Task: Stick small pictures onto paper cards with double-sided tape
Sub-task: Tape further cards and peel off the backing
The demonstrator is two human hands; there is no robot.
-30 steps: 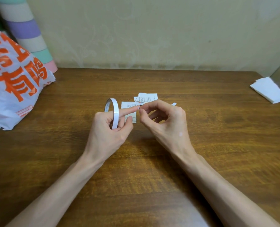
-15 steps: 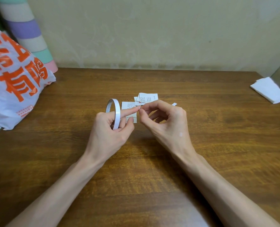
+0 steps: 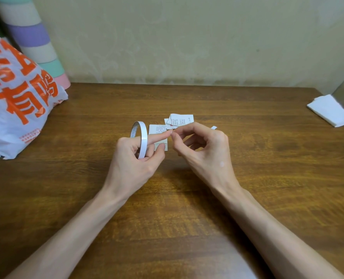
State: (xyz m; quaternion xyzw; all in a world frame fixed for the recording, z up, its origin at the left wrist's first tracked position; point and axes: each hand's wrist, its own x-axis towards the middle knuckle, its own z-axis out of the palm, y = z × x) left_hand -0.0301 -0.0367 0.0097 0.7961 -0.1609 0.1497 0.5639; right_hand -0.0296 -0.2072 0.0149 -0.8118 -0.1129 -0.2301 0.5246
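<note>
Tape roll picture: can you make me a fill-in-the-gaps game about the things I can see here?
1. The tape roll held in the left hand is ____ in colour.
2. The plastic bag at the table's edge has big ____ lettering.
3. The table under the paper cards is made of ____.

Missing words: white; orange; wood.

Orange-printed bag (image 3: 16, 109) left, striped roll (image 3: 32, 35) behind; white tissues (image 3: 331, 110) far right.
</note>
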